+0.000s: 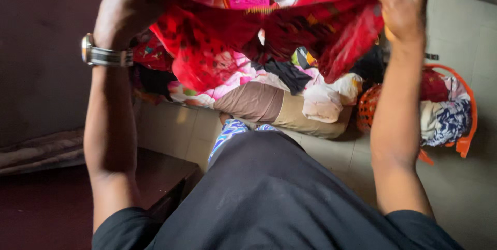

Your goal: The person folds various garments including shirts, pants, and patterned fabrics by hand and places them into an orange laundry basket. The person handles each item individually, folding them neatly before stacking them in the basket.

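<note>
both hands [124, 9] [401, 6] apparently pinch the red cloth [290, 32] stretched between them.

Two hands [124, 9] [401, 6], one red cloth [290, 32], one wristwatch [103, 55], one orange basket [466, 120], one clothes pile [269, 100].

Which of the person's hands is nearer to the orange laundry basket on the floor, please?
The right. The right hand grips the red cloth up above the orange basket, on its side; the left hand holds the cloth's far end, across the pile.
</note>
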